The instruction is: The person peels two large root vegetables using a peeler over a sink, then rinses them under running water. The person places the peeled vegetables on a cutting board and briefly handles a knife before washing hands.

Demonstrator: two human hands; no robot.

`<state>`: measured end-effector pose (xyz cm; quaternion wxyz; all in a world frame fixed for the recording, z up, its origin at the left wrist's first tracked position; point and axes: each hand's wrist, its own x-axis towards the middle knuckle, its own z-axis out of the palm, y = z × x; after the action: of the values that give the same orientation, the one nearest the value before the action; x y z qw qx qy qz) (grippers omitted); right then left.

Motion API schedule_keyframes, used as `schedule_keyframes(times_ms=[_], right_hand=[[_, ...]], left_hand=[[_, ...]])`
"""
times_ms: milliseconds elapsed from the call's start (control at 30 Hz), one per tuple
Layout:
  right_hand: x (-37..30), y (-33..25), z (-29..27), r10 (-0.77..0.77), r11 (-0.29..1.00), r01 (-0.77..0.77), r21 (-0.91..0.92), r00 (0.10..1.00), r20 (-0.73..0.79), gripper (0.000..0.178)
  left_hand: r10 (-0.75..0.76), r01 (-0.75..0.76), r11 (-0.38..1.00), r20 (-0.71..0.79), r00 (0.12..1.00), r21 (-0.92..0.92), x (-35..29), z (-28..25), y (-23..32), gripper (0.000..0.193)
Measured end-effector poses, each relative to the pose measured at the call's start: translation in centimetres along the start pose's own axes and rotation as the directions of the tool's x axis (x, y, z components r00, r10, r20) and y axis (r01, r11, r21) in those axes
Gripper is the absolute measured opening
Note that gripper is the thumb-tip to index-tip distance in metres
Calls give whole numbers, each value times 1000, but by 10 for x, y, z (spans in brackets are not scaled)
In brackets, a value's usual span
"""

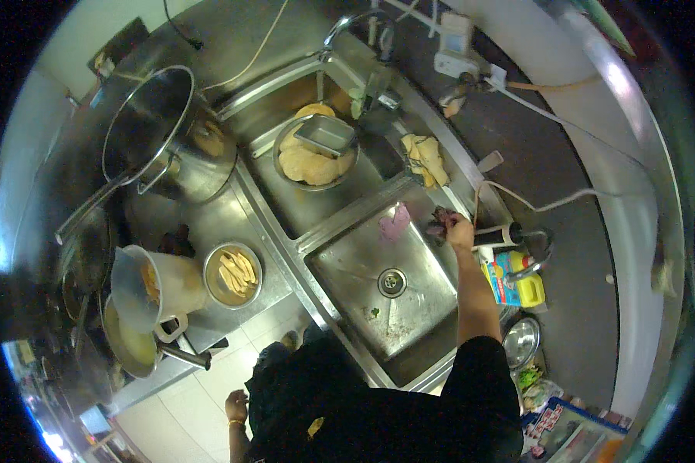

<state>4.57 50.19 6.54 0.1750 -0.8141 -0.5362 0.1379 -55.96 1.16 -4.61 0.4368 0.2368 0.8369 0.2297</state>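
Observation:
My right hand reaches over the right side of the near sink basin. Its fingers are closed on a dark, purplish crumpled thing, whose kind I cannot make out, at the basin's edge. A flat pink cloth lies in the same basin, left of that hand. Just beyond, a folded beige cloth rests on the sink rim. Low by my side hangs my left hand, fingers curled and nothing visible in them, away from the sink.
The far basin holds a bowl of pale food with a metal tray on top. Left stand a big pot, a plastic jug, a pan and a bowl of strips. A yellow bottle stands right.

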Motion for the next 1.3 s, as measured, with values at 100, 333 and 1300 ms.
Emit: schedule_keyframes(times_ms=[100,333,1300], right_hand=[[-32,2,-4,-20,820,14,572,1000,4,13],[-173,-8,-58,35,142,-133,981,991,129,19],[-425,103,-47,244,809,-84,581,948,-203,62]], left_hand=[[134,-164,977,208,969,136,27,17,64,25],[552,-674,724,461,695,148,44,29,163,22],[364,424,803,908,207,-419,-145,328,341,21]])
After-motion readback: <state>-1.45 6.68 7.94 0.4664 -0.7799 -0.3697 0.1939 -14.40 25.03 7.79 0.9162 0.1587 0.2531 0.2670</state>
